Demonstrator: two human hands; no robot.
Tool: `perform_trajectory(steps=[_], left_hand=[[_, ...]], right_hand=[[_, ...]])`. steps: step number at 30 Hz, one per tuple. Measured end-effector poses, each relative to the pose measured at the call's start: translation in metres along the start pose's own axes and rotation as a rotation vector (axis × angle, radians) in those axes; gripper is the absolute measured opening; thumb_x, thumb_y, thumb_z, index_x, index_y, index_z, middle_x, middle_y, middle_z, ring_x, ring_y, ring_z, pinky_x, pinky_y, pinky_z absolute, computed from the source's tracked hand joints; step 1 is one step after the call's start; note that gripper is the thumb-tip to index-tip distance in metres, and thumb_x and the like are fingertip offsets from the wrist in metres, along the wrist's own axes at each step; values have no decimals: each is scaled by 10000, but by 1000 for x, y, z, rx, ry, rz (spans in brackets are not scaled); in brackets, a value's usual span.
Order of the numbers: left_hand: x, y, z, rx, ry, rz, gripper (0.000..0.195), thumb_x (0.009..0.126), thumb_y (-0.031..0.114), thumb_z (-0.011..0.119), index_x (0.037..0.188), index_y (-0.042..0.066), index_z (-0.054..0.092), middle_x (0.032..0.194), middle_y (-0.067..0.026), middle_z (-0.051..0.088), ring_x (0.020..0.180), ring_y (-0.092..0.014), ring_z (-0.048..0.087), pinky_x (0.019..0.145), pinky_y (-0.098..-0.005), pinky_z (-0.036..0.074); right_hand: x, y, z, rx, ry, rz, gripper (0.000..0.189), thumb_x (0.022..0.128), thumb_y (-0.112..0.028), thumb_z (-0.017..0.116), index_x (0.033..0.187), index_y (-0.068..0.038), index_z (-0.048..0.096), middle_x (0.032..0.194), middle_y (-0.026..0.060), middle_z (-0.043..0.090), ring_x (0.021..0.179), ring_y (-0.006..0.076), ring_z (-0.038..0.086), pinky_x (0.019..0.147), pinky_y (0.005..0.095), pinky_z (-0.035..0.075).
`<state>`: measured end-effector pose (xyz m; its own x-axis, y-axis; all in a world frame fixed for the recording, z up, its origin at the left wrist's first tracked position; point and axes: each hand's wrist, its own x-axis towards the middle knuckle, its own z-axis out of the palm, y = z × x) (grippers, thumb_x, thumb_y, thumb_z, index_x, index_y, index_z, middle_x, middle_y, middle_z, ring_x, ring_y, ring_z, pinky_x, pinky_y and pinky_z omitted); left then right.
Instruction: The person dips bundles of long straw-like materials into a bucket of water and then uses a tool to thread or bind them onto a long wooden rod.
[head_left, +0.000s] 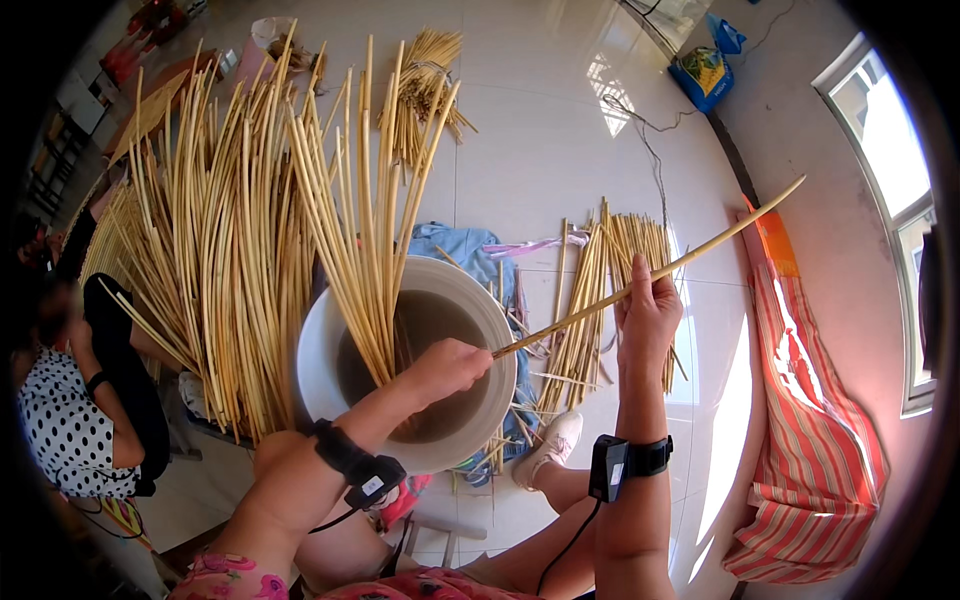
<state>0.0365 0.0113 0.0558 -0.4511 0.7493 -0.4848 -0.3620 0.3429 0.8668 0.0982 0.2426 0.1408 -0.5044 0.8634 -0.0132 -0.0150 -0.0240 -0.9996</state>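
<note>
My left hand (455, 369) is closed around the lower, darker end of a long pale plant stalk (705, 247), above the rim of a white bucket (319, 390). Farther up the same stalk, my right hand (649, 307) grips it between thumb and fingers, so it slants up to the right. Murky water (442, 322) stands in the bucket, and a group of upright stalks (367, 262) leans in it, their lower ends under the water. Both wrists wear black straps with small devices.
A large heap of stalks (232, 247) lies left of the bucket, beside a seated person in a dotted top (67, 420). Shorter stalks (581, 315) lie on the floor at right, near blue cloth (450, 244). A tied bundle (427, 82) lies behind; striped fabric (817, 480) is by the wall.
</note>
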Motion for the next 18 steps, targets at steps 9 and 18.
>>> perform_trajectory(steps=[9,18], left_hand=[[-10,19,1,-130,-191,39,260,867,167,445,737,17,613,604,-8,515,521,-73,422,494,-229,334],[-2,8,1,-170,-146,-130,309,884,235,444,664,48,554,563,13,439,469,-79,387,454,-216,305]], right_hand=[[7,-4,-10,-71,51,10,327,896,-271,643,679,-67,509,518,-21,447,392,37,385,350,191,296],[-1,-7,-5,48,-144,-41,231,943,-250,570,804,-69,533,542,-49,401,425,19,323,375,177,246]])
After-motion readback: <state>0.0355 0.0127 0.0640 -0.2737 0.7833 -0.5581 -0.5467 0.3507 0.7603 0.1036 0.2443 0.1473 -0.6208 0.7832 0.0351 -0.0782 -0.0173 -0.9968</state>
